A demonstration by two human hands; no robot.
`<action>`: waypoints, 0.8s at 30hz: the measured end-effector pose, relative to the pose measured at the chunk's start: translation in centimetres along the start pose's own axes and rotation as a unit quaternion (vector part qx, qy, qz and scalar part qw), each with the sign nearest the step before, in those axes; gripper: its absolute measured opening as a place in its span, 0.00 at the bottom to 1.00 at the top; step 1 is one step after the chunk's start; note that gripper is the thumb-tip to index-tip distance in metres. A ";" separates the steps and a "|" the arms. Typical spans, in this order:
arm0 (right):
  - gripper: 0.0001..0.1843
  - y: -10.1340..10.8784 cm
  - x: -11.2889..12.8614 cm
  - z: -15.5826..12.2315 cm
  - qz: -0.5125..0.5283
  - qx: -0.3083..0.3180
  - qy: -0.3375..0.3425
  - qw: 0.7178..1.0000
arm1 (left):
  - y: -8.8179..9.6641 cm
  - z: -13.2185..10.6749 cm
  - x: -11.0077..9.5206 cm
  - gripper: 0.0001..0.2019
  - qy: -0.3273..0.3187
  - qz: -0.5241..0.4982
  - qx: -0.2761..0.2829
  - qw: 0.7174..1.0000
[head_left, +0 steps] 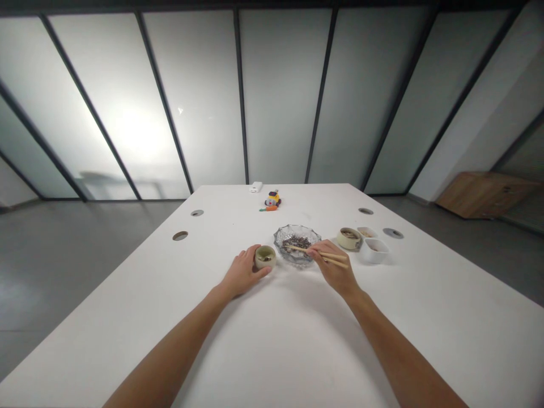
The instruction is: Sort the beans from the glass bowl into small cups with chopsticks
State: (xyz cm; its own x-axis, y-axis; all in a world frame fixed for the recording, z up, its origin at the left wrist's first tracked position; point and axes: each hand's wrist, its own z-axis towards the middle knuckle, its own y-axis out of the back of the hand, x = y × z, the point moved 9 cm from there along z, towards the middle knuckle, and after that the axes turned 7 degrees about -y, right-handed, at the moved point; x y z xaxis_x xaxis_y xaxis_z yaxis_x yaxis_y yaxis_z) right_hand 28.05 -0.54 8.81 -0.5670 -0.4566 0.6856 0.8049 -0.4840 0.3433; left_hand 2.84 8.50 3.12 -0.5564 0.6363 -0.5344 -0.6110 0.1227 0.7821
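Left hand (243, 274): was curled around the cup (266, 258), gripping it.
Right hand (335, 266): was closed on chopsticks (300, 249), tips at dark bits (298, 242) in the bowl (313, 235).
Cup: stood upright, just beside the bowl.

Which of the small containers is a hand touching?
The pale round cup left of the glass bowl: the left hand grips it. The other containers stand grouped right of the bowl.
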 end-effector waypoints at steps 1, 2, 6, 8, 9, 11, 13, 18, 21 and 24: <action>0.19 -0.1 0.0 0.0 0.002 0.007 0.001 1.000 | 0.0 0.0 0.0 0.32 0.001 0.000 -0.001 1.000; 0.19 -0.3 0.0 0.0 0.005 0.016 0.003 1.000 | 0.1 0.0 0.0 0.32 0.003 0.001 -0.001 1.000; 0.19 -0.9 -0.2 -0.1 0.007 0.035 0.012 0.999 | 0.2 0.0 -0.1 0.32 0.004 0.001 0.001 1.000; 0.18 -0.9 -0.3 -0.1 0.003 0.031 0.011 0.999 | 0.2 0.0 -0.2 0.32 0.005 0.001 0.003 1.000; 0.17 -0.8 -0.3 -0.1 0.002 0.028 0.013 1.000 | 0.2 0.0 -0.2 0.32 0.007 0.001 0.004 1.000; 0.17 -0.7 -0.1 -0.1 0.000 0.021 0.020 1.000 | 0.2 0.0 -0.2 0.32 0.009 0.002 0.006 1.000; 0.17 -0.4 0.2 -0.1 -0.001 0.008 0.025 1.000 | 0.1 0.0 -0.2 0.32 0.011 0.002 0.008 1.000; 0.19 -0.2 -0.2 0.1 0.004 -0.001 0.006 1.000 | 0.2 0.1 -0.2 0.32 0.009 0.002 0.003 1.000; 0.21 -0.8 -0.5 0.1 0.002 0.027 0.001 1.000 | 0.2 0.1 -0.1 0.32 0.007 0.003 0.000 1.000; 0.21 -0.9 -0.7 0.1 0.001 0.036 -0.003 0.999 | 0.2 0.1 -0.1 0.32 0.004 0.005 -0.002 1.000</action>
State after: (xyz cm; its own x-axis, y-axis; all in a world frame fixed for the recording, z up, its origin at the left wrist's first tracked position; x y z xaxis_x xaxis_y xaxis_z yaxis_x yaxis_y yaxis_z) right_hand 27.71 0.28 8.08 -0.5641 -0.4539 0.6897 0.8170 -0.4279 0.3866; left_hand 2.82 8.52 3.42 -0.5669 0.6306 -0.5300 -0.6081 0.1137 0.7857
